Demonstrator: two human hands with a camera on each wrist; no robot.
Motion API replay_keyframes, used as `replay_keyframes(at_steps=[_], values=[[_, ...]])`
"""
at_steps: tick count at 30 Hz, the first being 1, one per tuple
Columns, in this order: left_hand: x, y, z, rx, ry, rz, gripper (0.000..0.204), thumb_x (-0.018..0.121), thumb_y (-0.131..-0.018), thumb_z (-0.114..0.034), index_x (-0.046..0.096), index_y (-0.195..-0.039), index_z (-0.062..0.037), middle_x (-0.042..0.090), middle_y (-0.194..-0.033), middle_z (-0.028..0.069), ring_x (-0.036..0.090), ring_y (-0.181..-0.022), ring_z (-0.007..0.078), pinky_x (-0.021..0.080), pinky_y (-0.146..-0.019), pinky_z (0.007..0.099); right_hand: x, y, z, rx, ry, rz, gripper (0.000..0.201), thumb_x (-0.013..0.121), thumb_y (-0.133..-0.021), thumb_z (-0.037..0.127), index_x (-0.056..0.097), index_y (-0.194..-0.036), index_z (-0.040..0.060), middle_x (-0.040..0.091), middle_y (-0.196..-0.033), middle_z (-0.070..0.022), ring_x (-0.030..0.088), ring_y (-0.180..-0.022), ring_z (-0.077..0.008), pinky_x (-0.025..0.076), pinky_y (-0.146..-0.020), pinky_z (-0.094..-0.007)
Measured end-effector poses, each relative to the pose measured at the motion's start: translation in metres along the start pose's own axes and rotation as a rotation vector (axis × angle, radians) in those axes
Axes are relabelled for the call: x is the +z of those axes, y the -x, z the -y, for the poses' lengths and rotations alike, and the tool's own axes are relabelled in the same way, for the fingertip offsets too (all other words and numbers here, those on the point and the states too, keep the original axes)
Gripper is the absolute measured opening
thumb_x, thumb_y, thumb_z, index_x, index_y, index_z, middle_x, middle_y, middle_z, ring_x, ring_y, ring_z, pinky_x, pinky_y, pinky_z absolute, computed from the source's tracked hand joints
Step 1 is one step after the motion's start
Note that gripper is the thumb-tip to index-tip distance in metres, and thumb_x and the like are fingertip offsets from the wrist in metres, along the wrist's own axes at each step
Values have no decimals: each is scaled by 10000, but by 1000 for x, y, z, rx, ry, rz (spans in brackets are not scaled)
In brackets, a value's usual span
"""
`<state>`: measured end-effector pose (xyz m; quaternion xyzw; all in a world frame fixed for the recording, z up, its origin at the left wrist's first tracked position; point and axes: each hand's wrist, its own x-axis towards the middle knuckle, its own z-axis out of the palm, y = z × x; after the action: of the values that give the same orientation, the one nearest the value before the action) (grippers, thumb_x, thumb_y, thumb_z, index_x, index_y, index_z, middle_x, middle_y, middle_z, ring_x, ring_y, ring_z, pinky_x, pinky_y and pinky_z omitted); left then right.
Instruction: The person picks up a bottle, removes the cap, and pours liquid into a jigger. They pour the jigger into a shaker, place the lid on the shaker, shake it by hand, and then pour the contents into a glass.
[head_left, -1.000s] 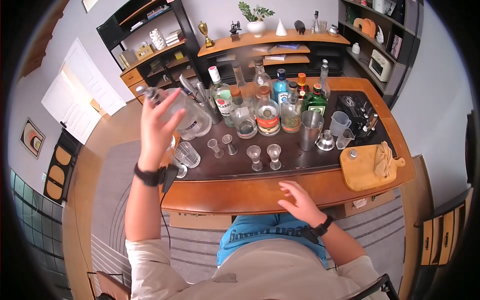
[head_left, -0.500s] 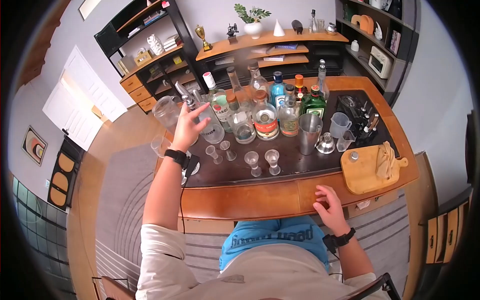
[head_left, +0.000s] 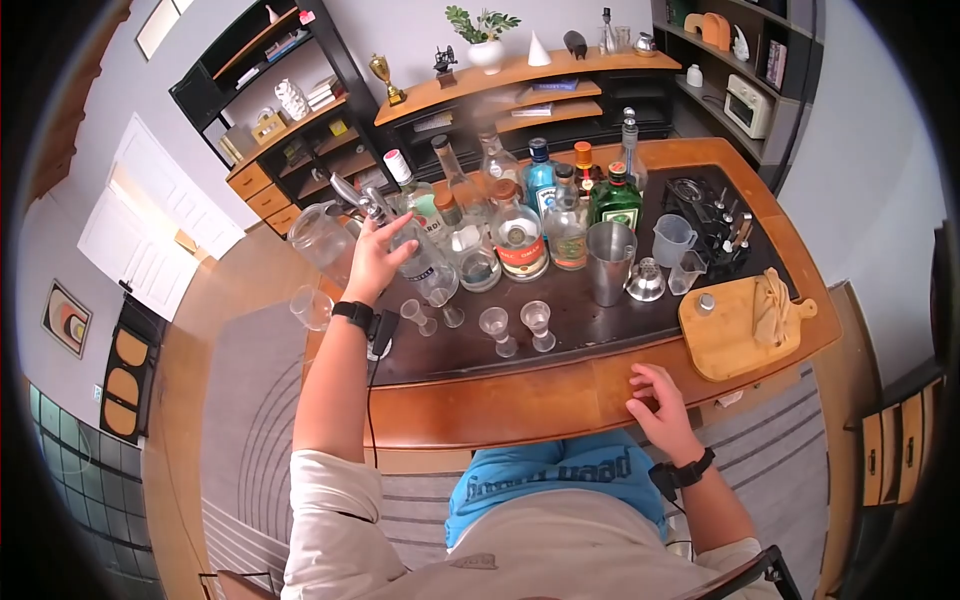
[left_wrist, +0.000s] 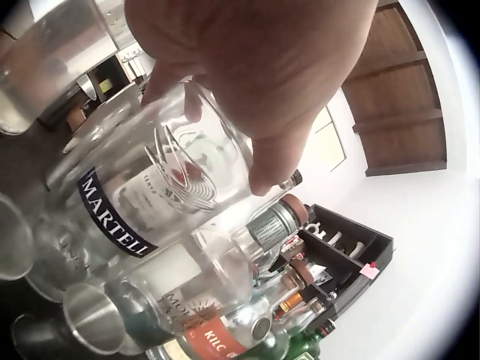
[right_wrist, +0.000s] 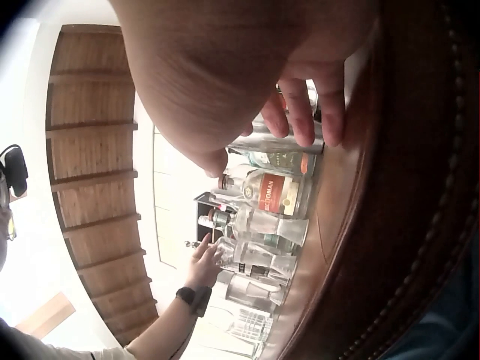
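My left hand [head_left: 378,262] grips a clear Martell bottle [head_left: 428,272] by its upper part, below a silver pourer [head_left: 375,207]. In the left wrist view, fingers and thumb lie on either side of the bottle's glass [left_wrist: 142,196]. Its base overlaps one metal jigger [head_left: 451,313] in the head view; another jigger [head_left: 417,317] stands to the left of it. Two small stemmed glasses [head_left: 496,332] are a little to the right. Holding nothing, my right hand [head_left: 664,408] hangs at the table's front edge with fingers loosely bent.
Several liquor bottles [head_left: 520,245] crowd the back of the bar table [head_left: 480,405]. On the right are a shaker tin [head_left: 608,265], a strainer [head_left: 648,282], plastic measuring cups [head_left: 673,240] and a wooden cutting board [head_left: 730,335] with a cloth. A glass pitcher [head_left: 325,245] stands at the left.
My left hand has brought the Martell bottle down and to the right, near the jiggers. The right hand has shifted right along the table edge. The head view has turned slightly.
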<state>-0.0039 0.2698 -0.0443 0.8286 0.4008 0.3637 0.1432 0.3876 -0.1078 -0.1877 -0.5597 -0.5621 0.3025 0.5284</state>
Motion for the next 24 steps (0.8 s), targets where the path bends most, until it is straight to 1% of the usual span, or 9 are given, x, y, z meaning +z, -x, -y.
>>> replay_keyframes(at_steps=[3,9,13,15,17,18,20,22,24], values=[[4,0,3,95,-23,-39,547,866,-873,-151,749,-1407,-163,585,-1421,203,602,-1295,364,469,-1132,400,3,-3,2,-10,16,7,540,758,-931,28,597,-1446,13,622,-1368,-136,648,-1178,-237,558,-983,-336],[4,-8,0,-26,-122,74,504,877,-889,-209,762,-1379,-193,578,-1420,260,611,-1265,382,486,-1115,402,8,-6,3,-25,36,41,547,764,-941,43,592,-1459,15,623,-1365,-138,647,-1183,-244,558,-981,-339],[5,-7,12,68,-115,71,508,886,-889,-248,762,-1379,-197,556,-1473,290,612,-1263,395,491,-1118,411,14,-11,8,-43,18,65,547,765,-967,78,581,-1479,23,614,-1393,-144,646,-1193,-254,556,-993,-347],[0,-2,7,11,-39,61,530,893,-881,-260,758,-1391,-207,520,-1546,320,596,-1334,422,480,-1145,433,17,-15,15,-69,38,69,552,766,-973,87,576,-1488,27,609,-1411,-146,644,-1205,-252,553,-999,-347],[3,5,6,47,-59,-56,550,897,-874,-251,756,-1404,-211,457,-1650,297,548,-1448,424,454,-1194,448,18,-18,22,-91,60,77,556,768,-979,97,572,-1496,31,605,-1428,-147,643,-1217,-251,551,-1006,-346],[2,15,6,54,-60,-89,548,895,-875,-241,757,-1404,-201,442,-1671,284,532,-1475,418,446,-1207,452,18,-21,25,-91,66,95,559,773,-979,114,576,-1495,33,602,-1442,-155,641,-1236,-269,547,-1023,-362],[3,42,-11,45,-16,-201,490,819,-948,-176,729,-1425,-108,457,-1674,221,465,-1545,392,415,-1232,465,19,-26,28,-86,77,113,561,779,-978,131,581,-1495,36,599,-1455,-163,639,-1255,-287,543,-1041,-378],[12,80,-49,88,-58,-351,351,772,-964,-117,767,-1307,-42,580,-1538,181,564,-1434,355,456,-1182,450,25,-31,23,-175,228,136,581,792,-976,192,589,-1501,51,574,-1495,-181,625,-1293,-337,530,-1080,-428],[30,119,-78,120,-22,-271,283,739,-960,-110,795,-1231,-51,631,-1458,170,587,-1386,337,448,-1181,461,33,-43,24,-214,283,166,594,799,-970,222,594,-1507,70,551,-1521,-193,614,-1308,-361,520,-1098,-449]])
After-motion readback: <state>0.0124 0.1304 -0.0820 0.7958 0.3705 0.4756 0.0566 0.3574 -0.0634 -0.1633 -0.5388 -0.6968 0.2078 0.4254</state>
